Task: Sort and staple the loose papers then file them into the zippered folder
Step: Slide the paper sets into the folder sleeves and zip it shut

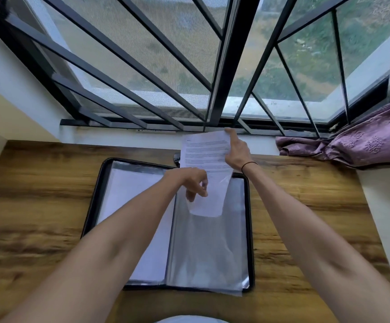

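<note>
A black zippered folder (249,229) lies open on the wooden table, showing clear plastic sleeves (208,248) on both halves; the left half holds white sheets. A printed paper (206,152) stands partly inside the top of a right-hand sleeve, its lower end showing through the plastic. My right hand (237,149) holds the paper's upper right edge, with a finger up at the top corner. My left hand (195,183) pinches the top edge of the sleeve beside the paper. A small dark object (177,158), perhaps the stapler, shows behind the folder.
The wooden table (49,206) meets a white sill under a barred window (189,66). A purple curtain (357,141) is bunched on the sill at the right. A white wall edge borders the table on the right.
</note>
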The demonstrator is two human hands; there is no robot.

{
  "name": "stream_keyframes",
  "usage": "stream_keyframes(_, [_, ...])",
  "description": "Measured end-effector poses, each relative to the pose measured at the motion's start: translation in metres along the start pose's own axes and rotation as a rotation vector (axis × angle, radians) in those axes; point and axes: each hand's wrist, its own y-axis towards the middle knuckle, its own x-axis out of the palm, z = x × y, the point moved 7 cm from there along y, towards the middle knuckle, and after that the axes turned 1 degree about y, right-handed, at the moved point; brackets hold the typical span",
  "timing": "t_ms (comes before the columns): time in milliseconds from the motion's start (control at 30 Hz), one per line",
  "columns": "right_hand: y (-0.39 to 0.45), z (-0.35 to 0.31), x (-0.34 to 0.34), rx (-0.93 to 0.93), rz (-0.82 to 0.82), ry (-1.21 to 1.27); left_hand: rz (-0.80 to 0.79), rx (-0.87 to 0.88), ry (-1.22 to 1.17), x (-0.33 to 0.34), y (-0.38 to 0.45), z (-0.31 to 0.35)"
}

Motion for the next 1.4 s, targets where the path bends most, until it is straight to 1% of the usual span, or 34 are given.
stream_keyframes(100, [0.0,0.002,-0.008,-0.019,0.074,-0.01,0.088,0.047,-0.037,-0.006,0.003,0.01])
stream_keyframes(167, [0.0,0.004,-0.013,-0.049,0.116,-0.004,0.122,0.035,0.08,-0.006,0.007,0.011])
stream_keyframes(267, [-0.001,0.005,-0.017,-0.102,0.163,0.022,0.201,-0.035,0.283,-0.008,0.009,0.004])
stream_keyframes(333, [-0.003,0.004,-0.02,-0.105,0.173,0.053,0.22,-0.062,0.29,-0.01,0.01,-0.001])
stream_keyframes(400, [-0.002,0.01,-0.019,-0.065,0.124,0.125,0.276,-0.056,0.182,-0.014,0.008,-0.006])
stream_keyframes(467, [-0.003,0.015,-0.018,-0.009,0.023,0.184,0.32,-0.028,0.089,-0.018,0.003,-0.011])
stream_keyframes(567, [-0.008,0.024,-0.008,0.034,-0.185,0.194,0.299,0.049,-0.163,-0.015,0.0,-0.016])
stream_keyframes(633, [-0.011,0.03,0.0,0.076,-0.254,0.19,0.329,0.108,-0.275,-0.017,-0.003,-0.016])
stream_keyframes(767, [-0.015,0.027,0.01,0.093,-0.344,0.201,0.434,0.151,-0.367,-0.021,-0.008,-0.012])
stream_keyframes(900, [-0.009,0.015,0.005,0.114,-0.289,0.319,0.52,0.162,-0.387,-0.02,-0.004,-0.005])
stream_keyframes(933, [-0.008,0.012,0.006,0.121,-0.314,0.338,0.531,0.172,-0.403,-0.019,-0.004,-0.004])
stream_keyframes(1000, [-0.008,0.005,0.012,0.113,-0.444,0.289,0.539,0.208,-0.421,-0.018,-0.003,-0.002])
stream_keyframes(1033, [-0.01,0.003,0.015,0.106,-0.509,0.207,0.543,0.212,-0.413,-0.017,-0.004,0.0])
stream_keyframes(1067, [-0.011,0.003,0.017,0.093,-0.538,0.084,0.554,0.204,-0.4,-0.016,-0.005,0.002])
stream_keyframes(1100, [-0.011,0.002,0.016,0.075,-0.515,-0.05,0.568,0.194,-0.395,-0.015,-0.005,0.002])
stream_keyframes(1133, [-0.01,0.002,0.014,0.061,-0.452,-0.151,0.589,0.185,-0.392,-0.015,-0.004,0.001])
stream_keyframes(1200, [-0.01,-0.001,0.012,0.038,-0.354,-0.221,0.634,0.166,-0.371,-0.014,-0.004,-0.001])
stream_keyframes(1267, [-0.011,-0.005,0.019,0.003,-0.368,-0.195,0.646,0.135,-0.323,-0.013,-0.004,-0.004])
stream_keyframes(1333, [-0.012,-0.007,0.025,-0.02,-0.393,-0.092,0.642,0.085,-0.249,-0.012,-0.004,-0.01])
stream_keyframes(1400, [-0.012,-0.005,0.022,-0.003,-0.354,0.014,0.658,0.027,-0.203,-0.013,-0.007,-0.02])
